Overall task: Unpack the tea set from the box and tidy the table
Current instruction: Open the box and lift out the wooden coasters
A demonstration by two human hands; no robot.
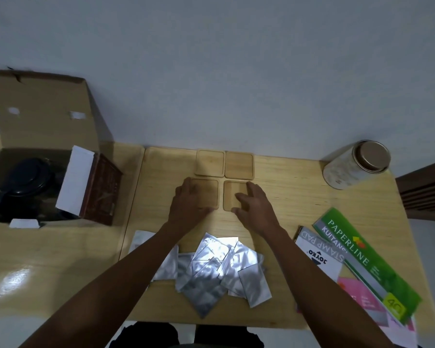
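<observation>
Now, far left on the desk (60, 259), the box (35, 126) still holds the black teapot (23, 182). My left hand (189, 204), nearer it, lies flat, grip open, on a coaster (206, 189); right hand (255, 207) likewise on the next coaster (232, 197).

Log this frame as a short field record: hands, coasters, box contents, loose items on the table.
left hand: flat on the near-left coaster
right hand: flat on the near-right coaster
far coasters: two, side by side, untouched
cardboard box: open, dark teapot inside; a patterned inner box stands at its right end
foil sachets: loose pile at near edge
tin: far right, lidded
stationery packs: near right
</observation>
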